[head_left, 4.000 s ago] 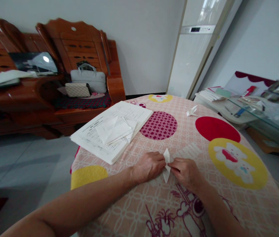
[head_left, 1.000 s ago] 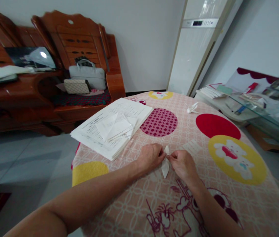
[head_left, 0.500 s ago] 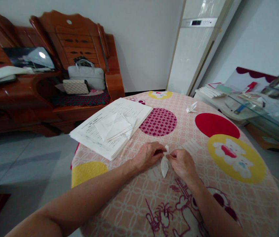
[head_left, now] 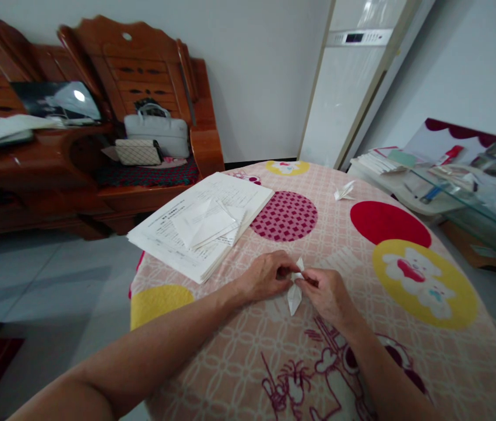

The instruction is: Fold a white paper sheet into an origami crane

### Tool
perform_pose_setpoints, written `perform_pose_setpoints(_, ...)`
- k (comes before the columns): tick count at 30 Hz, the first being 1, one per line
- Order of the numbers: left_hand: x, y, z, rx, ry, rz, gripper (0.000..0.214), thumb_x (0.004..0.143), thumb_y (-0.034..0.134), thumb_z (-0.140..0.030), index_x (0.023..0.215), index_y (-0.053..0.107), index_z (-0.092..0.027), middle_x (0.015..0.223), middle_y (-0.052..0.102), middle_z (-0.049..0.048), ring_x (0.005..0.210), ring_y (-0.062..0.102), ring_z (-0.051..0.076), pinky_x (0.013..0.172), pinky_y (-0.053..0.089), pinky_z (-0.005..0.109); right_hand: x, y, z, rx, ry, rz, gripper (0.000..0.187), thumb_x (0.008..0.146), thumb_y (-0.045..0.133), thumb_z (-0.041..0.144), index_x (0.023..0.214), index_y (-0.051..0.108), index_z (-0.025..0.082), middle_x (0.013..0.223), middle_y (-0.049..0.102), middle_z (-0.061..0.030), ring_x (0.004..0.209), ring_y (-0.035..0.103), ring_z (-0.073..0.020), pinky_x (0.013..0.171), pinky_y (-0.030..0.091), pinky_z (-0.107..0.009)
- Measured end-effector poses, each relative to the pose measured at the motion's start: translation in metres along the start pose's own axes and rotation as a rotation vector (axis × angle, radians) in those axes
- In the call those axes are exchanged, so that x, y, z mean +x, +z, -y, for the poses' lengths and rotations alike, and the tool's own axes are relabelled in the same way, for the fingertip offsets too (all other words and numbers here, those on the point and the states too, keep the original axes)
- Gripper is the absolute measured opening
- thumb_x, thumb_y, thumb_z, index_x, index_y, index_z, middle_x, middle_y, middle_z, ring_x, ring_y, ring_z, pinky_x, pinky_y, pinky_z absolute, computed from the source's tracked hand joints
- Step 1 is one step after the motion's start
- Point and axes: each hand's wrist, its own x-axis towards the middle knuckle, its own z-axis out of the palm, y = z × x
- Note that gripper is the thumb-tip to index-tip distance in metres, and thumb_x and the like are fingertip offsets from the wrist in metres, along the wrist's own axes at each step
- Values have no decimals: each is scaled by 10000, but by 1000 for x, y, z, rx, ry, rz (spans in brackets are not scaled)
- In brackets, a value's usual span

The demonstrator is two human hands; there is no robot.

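Observation:
A small folded white paper point(head_left: 294, 299) lies between my hands near the middle of the table, its pointed lower end toward me and a narrow tip sticking up beyond my fingers. My left hand point(head_left: 270, 275) pinches it from the left, thumb and forefinger closed at its upper part. From the right, my right hand point(head_left: 325, 293) pinches the same paper with its fingertips, which hide the middle folds. Farther back on the cloth sits a folded paper crane point(head_left: 344, 190), apart from both hands.
A stack of printed sheets point(head_left: 164, 245) with folded paper squares point(head_left: 212, 224) on top lies left of my hands. The patterned tablecloth point(head_left: 230, 351) covers a round table. A glass-topped stand point(head_left: 458, 193) with clutter is at right; a wooden bench point(head_left: 142, 70) holds bags behind.
My right hand's fingers have shifted slightly up along the folded paper, closer to my left fingertips. The whole view has shifted a little.

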Motion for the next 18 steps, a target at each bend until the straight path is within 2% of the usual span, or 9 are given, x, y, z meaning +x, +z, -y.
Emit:
perform_pose_setpoints(3,1,-2,-3,33,4,9,223,710,621,-136,916,709,-143,827,607,28,718,533,122,648,417,214,1,2,-3,58,-1,-23,302,836,527,299,563,499,172,513,415,39,507,407,-98,486,282,-217)
perform_pose_setpoints(8,1,-2,-7,62,-14,24,197,716,614,-151,889,709,-152,832,609,26,721,532,126,655,418,216,3,3,-9,120,33,-41,314,850,513,321,572,496,175,507,429,40,492,419,-99,487,294,-222)
perform_pose_setpoints(13,1,-3,-9,76,-8,43,210,718,604,-159,898,710,-163,863,612,32,739,539,134,657,420,219,4,2,-7,118,84,-38,315,843,514,323,562,485,183,499,439,39,491,423,-103,487,305,-221)
perform_pose_setpoints(18,1,-3,-10,100,-5,32,146,716,595,-150,830,686,-145,817,596,27,709,522,127,633,401,216,6,2,-3,154,117,-49,317,836,507,337,559,467,189,501,421,38,487,407,-105,472,290,-226)
